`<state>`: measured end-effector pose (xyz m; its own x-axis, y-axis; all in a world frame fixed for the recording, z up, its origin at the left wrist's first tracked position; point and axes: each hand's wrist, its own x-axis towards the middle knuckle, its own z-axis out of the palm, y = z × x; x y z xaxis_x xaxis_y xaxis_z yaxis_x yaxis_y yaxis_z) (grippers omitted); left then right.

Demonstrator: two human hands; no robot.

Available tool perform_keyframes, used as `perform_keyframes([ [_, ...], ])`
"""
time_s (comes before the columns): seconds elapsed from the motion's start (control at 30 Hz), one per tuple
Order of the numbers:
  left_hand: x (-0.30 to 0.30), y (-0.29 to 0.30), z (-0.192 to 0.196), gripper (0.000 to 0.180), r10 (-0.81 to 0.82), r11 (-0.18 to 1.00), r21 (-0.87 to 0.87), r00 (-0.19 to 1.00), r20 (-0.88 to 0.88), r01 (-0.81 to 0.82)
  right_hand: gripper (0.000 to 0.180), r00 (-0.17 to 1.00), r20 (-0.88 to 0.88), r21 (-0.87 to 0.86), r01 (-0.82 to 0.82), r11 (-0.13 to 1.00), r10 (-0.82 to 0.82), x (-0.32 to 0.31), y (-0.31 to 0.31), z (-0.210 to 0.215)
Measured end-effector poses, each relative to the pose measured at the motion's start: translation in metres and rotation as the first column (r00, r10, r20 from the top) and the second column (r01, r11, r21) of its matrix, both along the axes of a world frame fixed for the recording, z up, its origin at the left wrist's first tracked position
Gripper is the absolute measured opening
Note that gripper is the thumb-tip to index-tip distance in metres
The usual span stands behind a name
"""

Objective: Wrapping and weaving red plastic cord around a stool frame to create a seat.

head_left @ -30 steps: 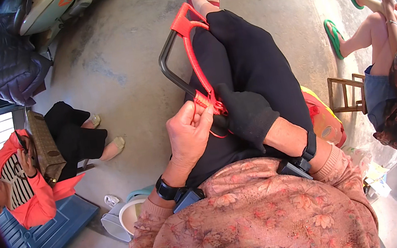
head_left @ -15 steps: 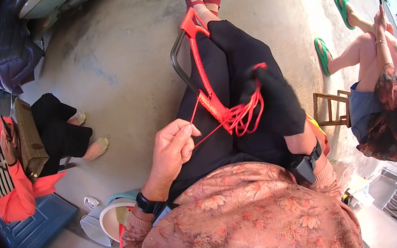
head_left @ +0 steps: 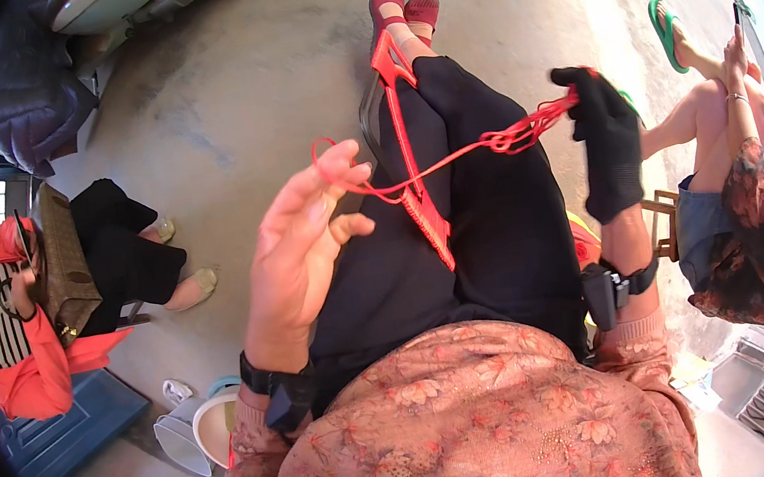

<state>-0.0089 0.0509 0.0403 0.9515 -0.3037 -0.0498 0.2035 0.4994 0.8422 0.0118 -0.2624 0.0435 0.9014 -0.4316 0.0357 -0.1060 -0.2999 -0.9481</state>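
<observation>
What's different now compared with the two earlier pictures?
The right hand has moved out to the right, drawing the bunched cord away from the frame. The left hand has opened its pinch; the cord loops at its spread fingers. The frame still lies along the legs.

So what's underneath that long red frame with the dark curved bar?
Under the long red frame are mainly the wearer's black fabric trousers; the cloth directly beneath is covered and can't be seen.
</observation>
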Motion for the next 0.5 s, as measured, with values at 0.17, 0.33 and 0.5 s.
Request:
perform_keyframes([
  [0.17,0.021,-0.028,-0.028,0.034,0.034,0.978,0.208,0.972,-0.232,0.015,0.012,0.943,-0.061,0.440,-0.268,0.857,0.326,0.014,0.090,-0.016],
  [0.33,0.015,-0.041,-0.049,0.029,0.101,0.897,0.441,0.989,-0.110,-0.042,0.036,0.838,-0.068,0.294,-0.502,0.814,0.541,-0.008,0.110,-0.020],
  [0.5,0.021,-0.015,-0.031,0.012,0.004,0.992,-0.103,0.813,-0.582,-0.079,0.037,0.889,-0.075,0.367,-0.397,0.841,0.452,-0.023,0.090,-0.003],
])
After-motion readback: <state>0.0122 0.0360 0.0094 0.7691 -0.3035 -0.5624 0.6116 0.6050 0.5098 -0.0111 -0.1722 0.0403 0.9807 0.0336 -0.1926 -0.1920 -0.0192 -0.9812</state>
